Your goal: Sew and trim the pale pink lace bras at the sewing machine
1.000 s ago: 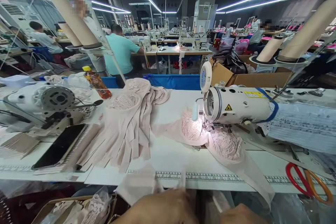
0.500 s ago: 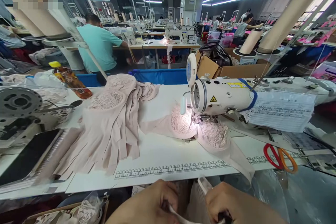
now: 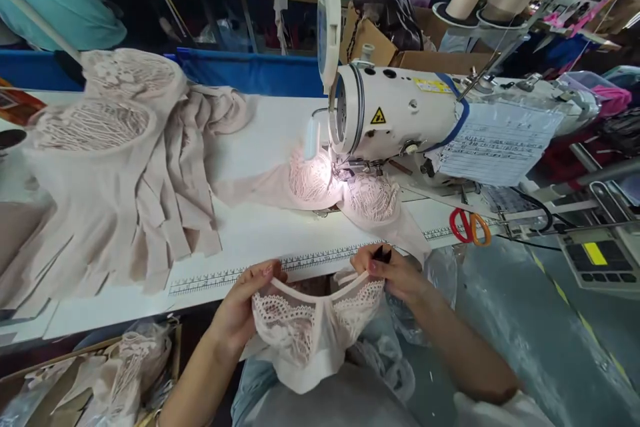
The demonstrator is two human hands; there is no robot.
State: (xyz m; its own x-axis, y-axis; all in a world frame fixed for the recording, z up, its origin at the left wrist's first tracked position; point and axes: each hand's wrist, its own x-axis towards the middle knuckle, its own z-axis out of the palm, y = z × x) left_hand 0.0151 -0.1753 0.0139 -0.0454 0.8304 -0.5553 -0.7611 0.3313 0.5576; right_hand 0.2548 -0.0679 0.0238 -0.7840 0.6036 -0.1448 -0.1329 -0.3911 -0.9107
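Observation:
A pale pink lace bra (image 3: 323,330) is stretched above my lap, its lace side up. My left hand (image 3: 253,290) grips the upper edge at its left end. On the other end, my right hand (image 3: 387,273) is closed over the edge, and a small black pointed tool (image 3: 383,254) sticks out between its fingers; its kind is mostly hidden. Just beyond my hands, a second bra (image 3: 373,199) lies under the lit needle area of a white sewing machine (image 3: 395,110), cups on either side of the needle.
A heap of pink bra pieces (image 3: 115,167) covers the table's left part. Red and orange scissors (image 3: 469,227) lie at the right, near the printed ruler (image 3: 310,259). A box of lace scraps (image 3: 120,373) stands below left. Someone in a teal shirt (image 3: 55,0) sits beyond the table.
My view has tilted down and swung right. The bra in my hands has come up into full view, spread between them; before, only its edges showed low in the picture.

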